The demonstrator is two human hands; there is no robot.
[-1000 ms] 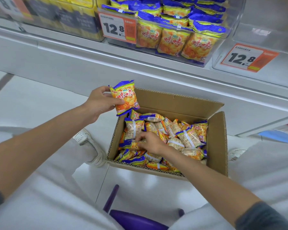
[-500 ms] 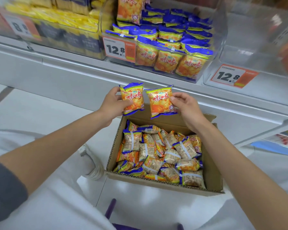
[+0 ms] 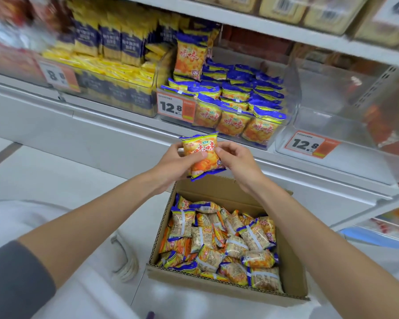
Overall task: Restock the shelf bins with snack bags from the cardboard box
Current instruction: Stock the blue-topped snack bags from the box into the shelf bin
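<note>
Floor (image 3: 44,171): pale glossy tiles, with soft patches of overhead light reflected in them near the bottom edge. A dark strip (image 3: 2,155) is seen crossing the floor at far left.

Shelving unit: white-grey metal, with a plain base panel (image 3: 101,132) set under the lowest display level. An upper shelf board (image 3: 274,31) is noted above, loaded with beige packs (image 3: 283,5), blurred.

At left, yellow-and-navy packs (image 3: 115,42) are stacked, some upright, some flat.

Orange-and-white tags are fixed along the shelf front: an 8 tag (image 3: 55,75) at left, a centre 12.8 tag (image 3: 175,107), a right 12.8 tag (image 3: 309,145).

A lower shelf edge (image 3: 366,215) is seen at right, with a blue object (image 3: 373,238) beneath it, not identifiable.
</note>
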